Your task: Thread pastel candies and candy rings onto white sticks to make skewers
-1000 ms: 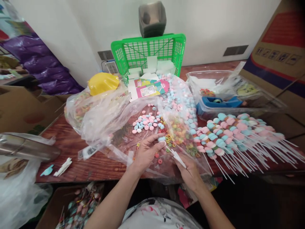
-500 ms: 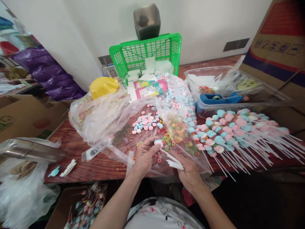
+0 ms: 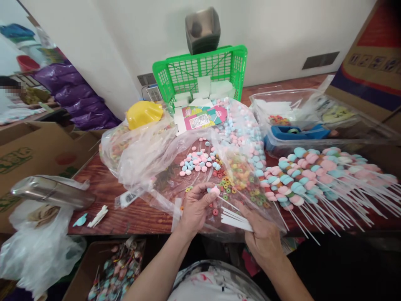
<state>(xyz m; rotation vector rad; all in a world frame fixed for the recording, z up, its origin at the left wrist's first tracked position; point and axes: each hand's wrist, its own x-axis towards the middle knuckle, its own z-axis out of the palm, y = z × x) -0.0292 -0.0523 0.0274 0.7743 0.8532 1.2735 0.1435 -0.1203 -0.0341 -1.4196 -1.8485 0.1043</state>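
Note:
My left hand (image 3: 196, 209) is closed, pinching a small pink-and-blue marshmallow (image 3: 214, 190) between thumb and fingertips. A thin white stick (image 3: 228, 202) runs from the marshmallow toward my right hand (image 3: 263, 232). That hand is closed around several more white sticks (image 3: 233, 219), fanned out and pointing left. Both hands are over a clear plastic sheet (image 3: 191, 196). Loose pink and blue marshmallows (image 3: 197, 161) lie on it beyond my left hand, beside small coloured rings (image 3: 227, 182). To the right is a heap of marshmallow skewers (image 3: 308, 171) on white sticks.
A green basket (image 3: 200, 62) stands at the back against the wall. On the right is a clear tray (image 3: 288, 144) with a blue tape dispenser (image 3: 296, 132). A steel flask (image 3: 53, 192) lies left, near bagged rings under a yellow bowl-like piece (image 3: 144, 114).
The whole scene has shifted to the right in the view. My right hand has drawn slightly away from my left, and its sticks are more spread out. The left hand still pinches the marshmallow.

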